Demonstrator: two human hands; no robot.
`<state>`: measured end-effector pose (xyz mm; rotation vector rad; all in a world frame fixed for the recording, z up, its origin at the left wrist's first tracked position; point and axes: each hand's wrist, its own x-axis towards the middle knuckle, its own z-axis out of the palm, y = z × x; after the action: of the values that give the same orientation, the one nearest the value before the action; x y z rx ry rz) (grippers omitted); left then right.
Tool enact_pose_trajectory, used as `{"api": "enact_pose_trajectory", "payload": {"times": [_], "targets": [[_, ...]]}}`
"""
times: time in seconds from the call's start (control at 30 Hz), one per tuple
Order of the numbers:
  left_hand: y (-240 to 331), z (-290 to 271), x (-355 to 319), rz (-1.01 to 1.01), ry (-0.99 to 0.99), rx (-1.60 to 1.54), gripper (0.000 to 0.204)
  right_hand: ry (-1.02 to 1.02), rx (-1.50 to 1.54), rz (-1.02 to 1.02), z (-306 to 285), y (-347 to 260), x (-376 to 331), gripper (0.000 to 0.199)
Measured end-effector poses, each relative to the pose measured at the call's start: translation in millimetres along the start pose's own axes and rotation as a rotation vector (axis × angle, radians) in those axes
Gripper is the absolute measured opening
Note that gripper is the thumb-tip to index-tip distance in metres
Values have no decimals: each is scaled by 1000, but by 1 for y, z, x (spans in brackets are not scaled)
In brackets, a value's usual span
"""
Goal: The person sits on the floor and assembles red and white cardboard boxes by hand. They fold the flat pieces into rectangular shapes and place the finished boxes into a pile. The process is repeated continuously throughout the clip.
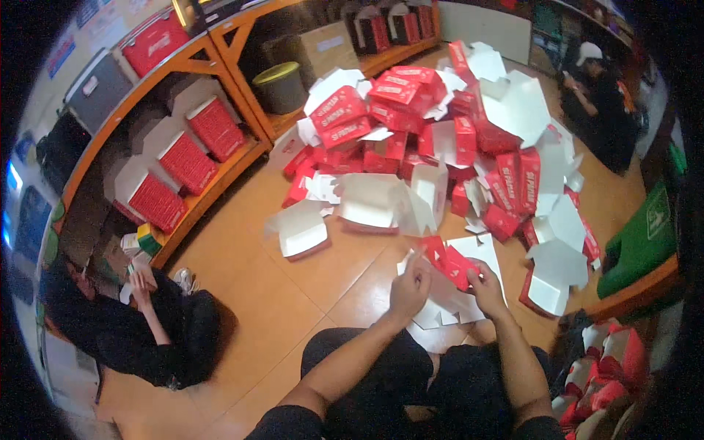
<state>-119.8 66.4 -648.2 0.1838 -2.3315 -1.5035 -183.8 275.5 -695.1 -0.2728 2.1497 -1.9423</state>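
A partly folded red cardboard food box [456,267] is held over my lap, its red end flaps turned up. My right hand [485,284] grips its right end, thumb on top. My left hand [411,290] is closed at its left side, fingers pinched at a motion-smeared edge of the card. Flat white card sheets [484,253] with notched edges lie on the floor beneath and behind the box. Just ahead, folded boxes with white insides, such as an open box [304,236], rest on the floor.
A large heap of red boxes [396,110] rises ahead. Shelves [220,172] with stacked red cartons run along the left. One person [139,315] sits at left, holding something small; another person [598,103] sits at far right. A green panel [642,238] and more boxes [620,356] are at right.
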Motion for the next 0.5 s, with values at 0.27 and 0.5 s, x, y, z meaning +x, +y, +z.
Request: {"api": "enact_pose_trajectory", "payload": {"times": [0.27,0.5], "targets": [[1,-8,37,-3,-306,128,50,17,-431,-365,-9,-36,-17,28],[-11,10,21,231,-311,382,39,5,-427,-275,-11,-40,-19,35]]}}
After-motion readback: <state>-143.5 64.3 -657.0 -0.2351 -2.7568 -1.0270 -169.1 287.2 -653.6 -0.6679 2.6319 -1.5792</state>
